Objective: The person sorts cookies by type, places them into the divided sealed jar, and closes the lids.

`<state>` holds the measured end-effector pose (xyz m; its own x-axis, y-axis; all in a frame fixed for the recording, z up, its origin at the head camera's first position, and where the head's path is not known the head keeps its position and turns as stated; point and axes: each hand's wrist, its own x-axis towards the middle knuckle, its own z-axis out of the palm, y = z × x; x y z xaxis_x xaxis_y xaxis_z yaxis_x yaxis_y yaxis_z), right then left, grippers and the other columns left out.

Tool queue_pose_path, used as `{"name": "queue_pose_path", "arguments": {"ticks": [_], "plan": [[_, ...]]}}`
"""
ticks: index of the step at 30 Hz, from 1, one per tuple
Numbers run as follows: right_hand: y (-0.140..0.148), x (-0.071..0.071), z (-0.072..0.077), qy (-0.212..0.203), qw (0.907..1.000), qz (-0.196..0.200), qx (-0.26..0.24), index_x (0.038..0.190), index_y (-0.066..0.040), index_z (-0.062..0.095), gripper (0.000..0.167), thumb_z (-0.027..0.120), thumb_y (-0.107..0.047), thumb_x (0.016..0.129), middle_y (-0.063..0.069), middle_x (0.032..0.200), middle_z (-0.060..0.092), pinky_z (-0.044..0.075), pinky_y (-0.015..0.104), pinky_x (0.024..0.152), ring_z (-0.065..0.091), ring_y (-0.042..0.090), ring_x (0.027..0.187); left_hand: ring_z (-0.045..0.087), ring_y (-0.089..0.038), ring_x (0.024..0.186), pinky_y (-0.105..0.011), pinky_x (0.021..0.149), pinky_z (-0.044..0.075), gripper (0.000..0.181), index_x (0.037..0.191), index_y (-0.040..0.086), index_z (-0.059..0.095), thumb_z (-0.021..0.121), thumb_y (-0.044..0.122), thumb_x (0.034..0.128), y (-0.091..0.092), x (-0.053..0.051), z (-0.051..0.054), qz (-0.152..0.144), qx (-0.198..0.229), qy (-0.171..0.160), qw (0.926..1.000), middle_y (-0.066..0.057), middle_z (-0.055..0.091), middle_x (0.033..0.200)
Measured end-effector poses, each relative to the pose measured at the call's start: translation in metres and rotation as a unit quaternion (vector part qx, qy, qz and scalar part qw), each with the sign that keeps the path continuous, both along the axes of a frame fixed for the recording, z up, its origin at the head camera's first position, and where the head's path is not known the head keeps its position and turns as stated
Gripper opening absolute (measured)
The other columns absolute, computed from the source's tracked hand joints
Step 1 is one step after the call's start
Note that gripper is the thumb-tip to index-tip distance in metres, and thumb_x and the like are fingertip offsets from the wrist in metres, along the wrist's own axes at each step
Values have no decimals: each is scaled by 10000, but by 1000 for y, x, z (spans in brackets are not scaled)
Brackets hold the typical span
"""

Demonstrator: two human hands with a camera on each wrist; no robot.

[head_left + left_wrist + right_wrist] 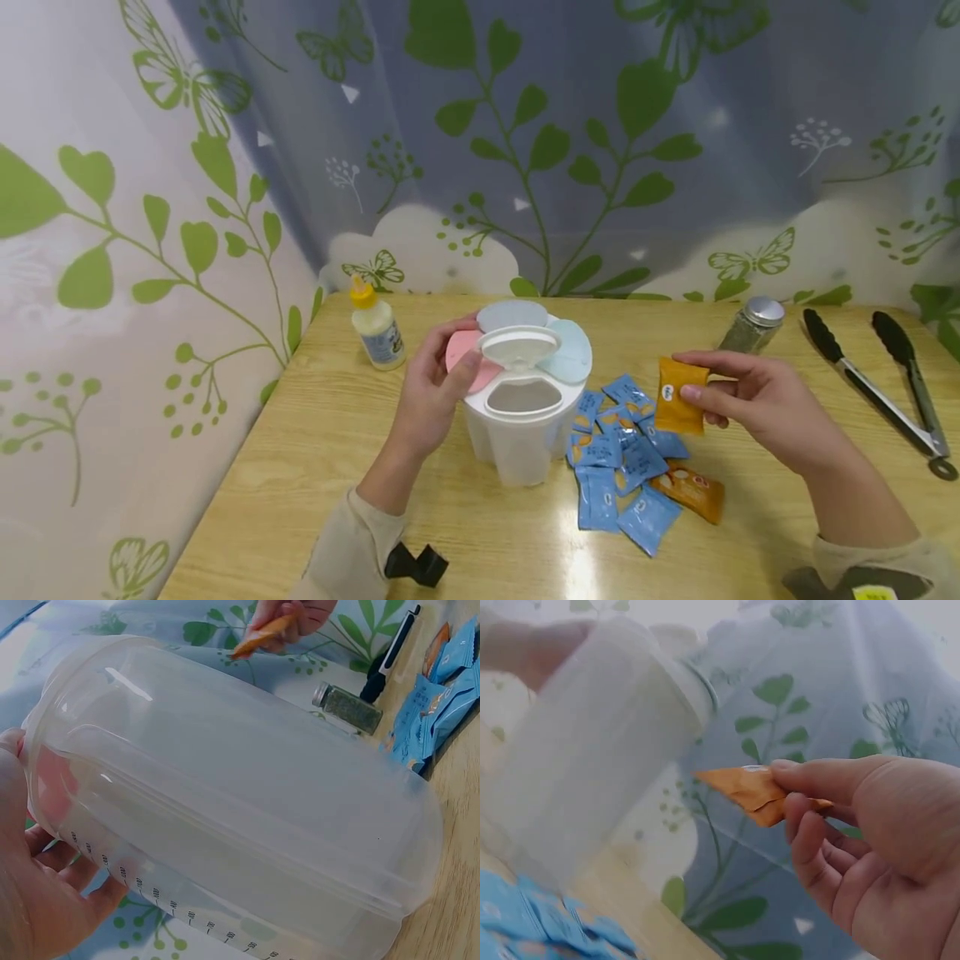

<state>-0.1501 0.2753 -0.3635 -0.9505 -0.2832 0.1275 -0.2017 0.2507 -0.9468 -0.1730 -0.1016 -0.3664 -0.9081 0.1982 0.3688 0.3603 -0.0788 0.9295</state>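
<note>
A clear plastic container [519,454] stands upright on the table, with pink, grey and pale blue lids on top. Its front lid [519,347] is flipped up, showing the opening beneath. My left hand [429,390] grips the container's upper left side, thumb over the pink lid [465,354]. To the right of it, my right hand [768,408] pinches an orange snack packet [679,408] between thumb and fingers, held above a pile of blue snack packets [637,462]. Another orange packet [692,492] lies at the pile's right side. In the left wrist view, measuring marks run along the container [174,904].
A yellow-capped bottle [380,333] stands to the left. At the back right are a glass jar with dried herbs [752,325] and black-tipped tongs [885,400]. Patterned curtains [525,150] hang behind the wooden table [300,467].
</note>
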Motion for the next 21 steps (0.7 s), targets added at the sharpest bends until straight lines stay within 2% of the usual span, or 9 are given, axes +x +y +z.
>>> {"name": "queue_pose_path", "arguments": {"ticks": [4, 7, 13, 15, 17, 21], "plan": [[-15, 5, 4, -34, 9968, -2, -797, 1330, -44, 619, 393, 617, 34, 944, -29, 982, 720, 506, 264, 563, 583, 128, 643, 510, -209, 1321, -255, 1097, 446, 404, 1358, 10, 488, 541, 168, 989, -1, 2, -1, 20, 34, 10, 10000, -77, 490, 1494], [-27, 9, 5, -11, 9926, -50, -1211, 1312, -42, 635, 379, 598, 55, 948, -35, 962, 718, 508, 239, 579, 586, 106, 670, 519, -209, 1306, -253, 1092, 451, 398, 1352, 4, 492, 547, 157, 989, -1, 2, -1, 25, 73, 53, 10000, -87, 497, 1486], [-44, 14, 8, 268, 9800, 239, -1955, 1126, -31, 696, 300, 516, 137, 954, -13, 924, 693, 493, 233, 581, 574, 115, 682, 513, -206, 1319, -259, 1098, 447, 407, 1357, 7, 487, 558, 159, 987, 0, 3, -1, -4, 82, 12, 10000, -82, 492, 1494], [-48, 14, 9, 383, 9799, 281, -1940, 1100, -13, 692, 279, 514, 142, 951, 0, 907, 684, 491, 243, 576, 570, 123, 674, 513, -211, 1318, -257, 1095, 449, 410, 1355, 9, 490, 563, 166, 984, 0, 3, -1, 15, 79, 16, 10000, -78, 493, 1493], [-51, 13, 11, 417, 9864, 143, -1583, 1093, -17, 694, 240, 553, 112, 947, -4, 897, 688, 504, 244, 572, 583, 122, 666, 508, -217, 1328, -264, 1102, 444, 410, 1354, 8, 490, 562, 171, 984, 0, 2, -1, 7, 96, 45, 9999, -79, 493, 1495], [-54, 11, 9, 109, 9973, 173, -703, 1108, -24, 688, 174, 612, 11, 955, -21, 911, 703, 540, 259, 596, 611, 117, 667, 513, -213, 1325, -265, 1104, 443, 414, 1351, 0, 495, 569, 169, 979, 1, 3, -1, -4, 147, 60, 9999, -89, 496, 1491]]}}
